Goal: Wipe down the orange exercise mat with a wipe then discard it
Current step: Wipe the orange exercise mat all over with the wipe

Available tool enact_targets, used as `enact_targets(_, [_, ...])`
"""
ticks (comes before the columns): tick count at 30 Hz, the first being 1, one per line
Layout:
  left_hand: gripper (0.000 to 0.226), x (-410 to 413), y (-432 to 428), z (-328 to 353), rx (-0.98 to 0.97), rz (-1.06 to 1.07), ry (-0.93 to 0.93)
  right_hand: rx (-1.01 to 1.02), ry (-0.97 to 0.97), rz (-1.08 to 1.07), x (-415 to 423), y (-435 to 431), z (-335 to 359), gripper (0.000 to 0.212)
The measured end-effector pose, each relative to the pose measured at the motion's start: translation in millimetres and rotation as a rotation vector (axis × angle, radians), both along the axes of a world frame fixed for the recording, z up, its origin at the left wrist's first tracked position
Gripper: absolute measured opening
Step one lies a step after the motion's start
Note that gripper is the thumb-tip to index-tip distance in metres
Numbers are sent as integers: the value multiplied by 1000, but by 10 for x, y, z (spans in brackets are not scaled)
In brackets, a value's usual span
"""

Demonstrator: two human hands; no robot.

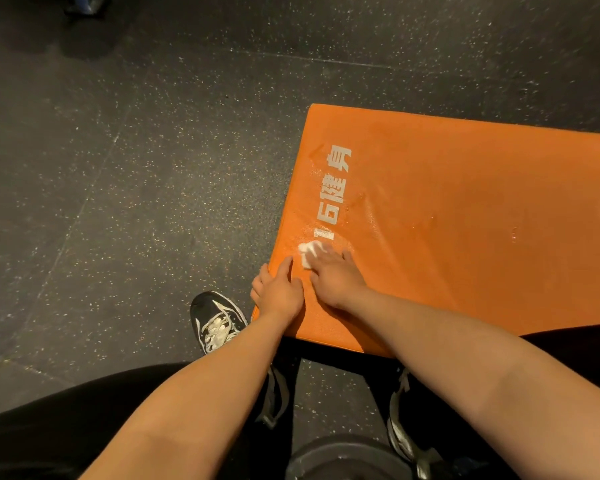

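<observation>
An orange mat (447,202) lies flat on a dark, speckled floor (118,168), running from the middle of the view out past the right edge, with its near-left corner closest to the person. White printed characters (333,195) run along the mat's left end, and the surface around them shines with wet patches. A small, crumpled white wipe (307,252) sits on the mat just beyond the lowest of those characters, close to the left edge. The right hand (336,278) lies palm down on the mat with its fingers stretched forward over the wipe, pressing it against the orange surface; the fingertips are blurred, so how far they cover the wipe is hard to tell. The left hand (279,294) is just beside it, at the mat's left edge: its outer fingers curl over the edge, gripping it, and one finger points forward along the top, almost reaching the wipe. Both forearms are bare and reach in from the bottom of the view. A black and white sneaker (217,322) with white laces stands on the floor just left of the mat's near corner, and a second shoe (400,431) shows low down, under the right forearm. Black trousers (49,427) fill the lower left, and a dark round object (343,459) sits at the bottom edge between the shoes.
</observation>
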State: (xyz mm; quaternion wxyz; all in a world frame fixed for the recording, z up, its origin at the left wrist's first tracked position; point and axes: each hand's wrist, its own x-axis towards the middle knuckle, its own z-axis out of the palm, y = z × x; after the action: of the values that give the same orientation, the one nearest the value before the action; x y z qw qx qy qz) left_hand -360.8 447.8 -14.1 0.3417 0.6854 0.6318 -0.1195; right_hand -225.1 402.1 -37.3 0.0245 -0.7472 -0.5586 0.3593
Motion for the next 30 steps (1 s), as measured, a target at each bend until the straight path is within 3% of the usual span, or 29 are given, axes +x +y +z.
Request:
enact_targets(3, [56,62,98,-14,0,-4,-21,-90,-90,-240,178,69,-36,62])
enact_targets(5, [56,93,181,-24,-9,-2,-24,-103,-99,-278,165,108,-35,63])
enact_targets(10, [55,139,296,-113,-42,8,-35,30,37,37,-19,79,-32,57])
enact_targets(13, [54,140,284,-149,-15,9,-22,50,7,86,137,120,-115,56])
enact_targets(19, [55,131,320,-111,32,18,-24,-70,-63,-333,322,404,-123,62])
enact_targets(27, [58,-15,95,-102,58,5,-11,103,5,107,105,414,-127,53])
enact_targets(30, [58,0,87,-72,69,29,-18,54,-71,41,326,411,-134,58])
